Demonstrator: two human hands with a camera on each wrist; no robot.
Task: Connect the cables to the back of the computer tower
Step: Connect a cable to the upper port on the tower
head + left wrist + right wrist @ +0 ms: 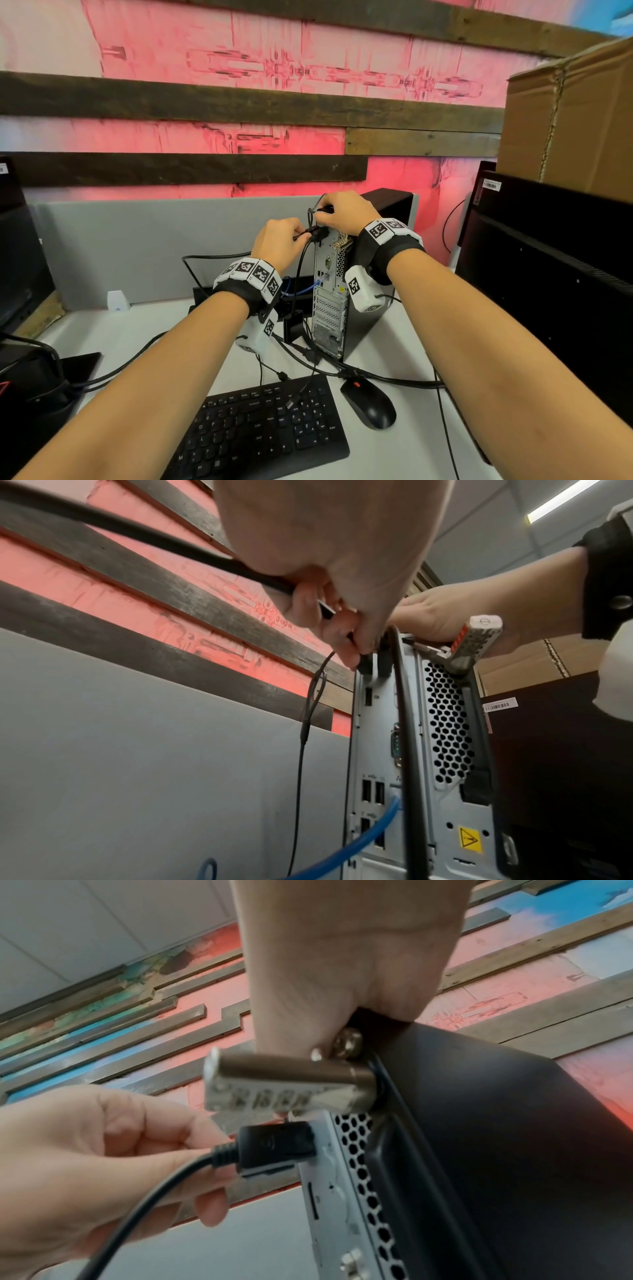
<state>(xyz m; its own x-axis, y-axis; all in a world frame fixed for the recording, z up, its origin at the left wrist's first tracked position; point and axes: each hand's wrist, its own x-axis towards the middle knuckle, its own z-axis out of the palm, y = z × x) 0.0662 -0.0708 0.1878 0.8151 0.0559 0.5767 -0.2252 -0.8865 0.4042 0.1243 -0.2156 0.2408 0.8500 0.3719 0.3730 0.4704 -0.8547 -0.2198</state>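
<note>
The computer tower (330,308) stands on the desk with its metal rear panel (383,750) facing me. My left hand (294,236) pinches a thick black cable just behind its black plug (277,1146), which sits against a port at the top of the panel (329,1191). My right hand (325,212) rests on the tower's top rear edge and pinches the small black plug of a thin cable (323,208); its fingers are hidden in the right wrist view. A blue network cable (359,840) is plugged in lower down.
A combination cable lock (274,1088) juts from the panel's top right. Keyboard (260,428) and mouse (371,401) lie near me amid loose cables, one USB plug (291,404) on the keys. A grey partition (154,246) stands behind; a monitor (548,274) and cardboard box (575,120) at right.
</note>
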